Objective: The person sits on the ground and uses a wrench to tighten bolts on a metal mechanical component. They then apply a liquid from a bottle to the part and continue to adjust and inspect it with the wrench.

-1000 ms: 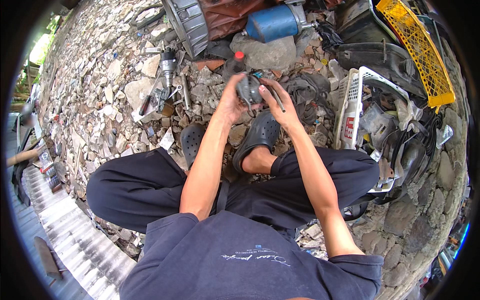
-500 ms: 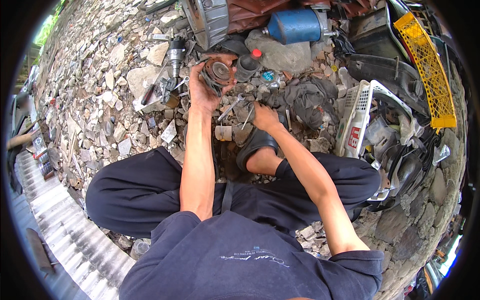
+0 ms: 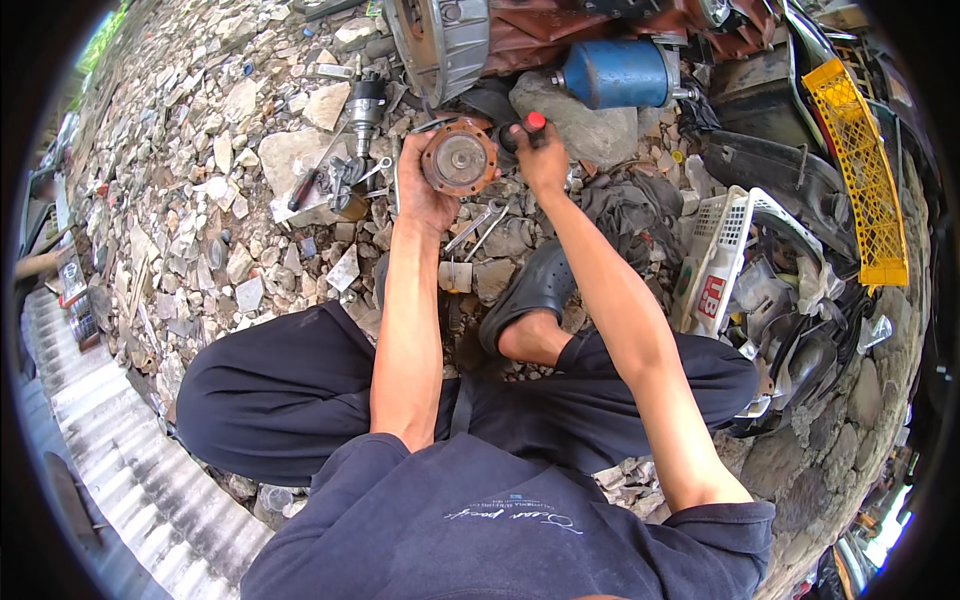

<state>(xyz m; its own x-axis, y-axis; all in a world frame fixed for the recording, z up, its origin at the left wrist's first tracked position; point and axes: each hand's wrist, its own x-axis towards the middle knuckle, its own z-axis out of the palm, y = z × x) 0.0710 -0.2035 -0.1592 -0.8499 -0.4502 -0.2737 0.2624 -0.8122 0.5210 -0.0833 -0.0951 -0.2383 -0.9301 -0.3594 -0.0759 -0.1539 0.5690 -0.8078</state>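
In the head view, the round flanged metal part [image 3: 460, 158] is coated in brown rust, its rim pierced by a ring of bolt holes around a paler, stepped centre. It sits above the stony ground, between the feet and the grey ribbed metal housing [image 3: 440, 50]. Just right of it is a dark bottle with a smooth red cap [image 3: 536, 120]. Broken, angular stones [image 3: 225, 150] cover the ground, where slim steel wrenches [image 3: 470, 230] lie below the part. A smooth blue metal cylinder [image 3: 615, 75] rests by a rounded boulder [image 3: 590, 120]; crumpled dark cloth [image 3: 635, 205] lies nearer the white perforated plastic crate [image 3: 712, 270].

The underside of the rusty part is turned away, and most of the bottle is covered by fingers, so its contents cannot be made out. The left foot is largely behind the forearm; the housing is cut off by the top of the view.

The left hand [image 3: 425, 195] grasps the rusty part from below and the left, fingertips showing at its far edge, the forearm nearly straight up the view. The right hand [image 3: 543, 165] is wrapped around the bottle just below its cap, knuckles upward, the forearm slanting in from the lower right.
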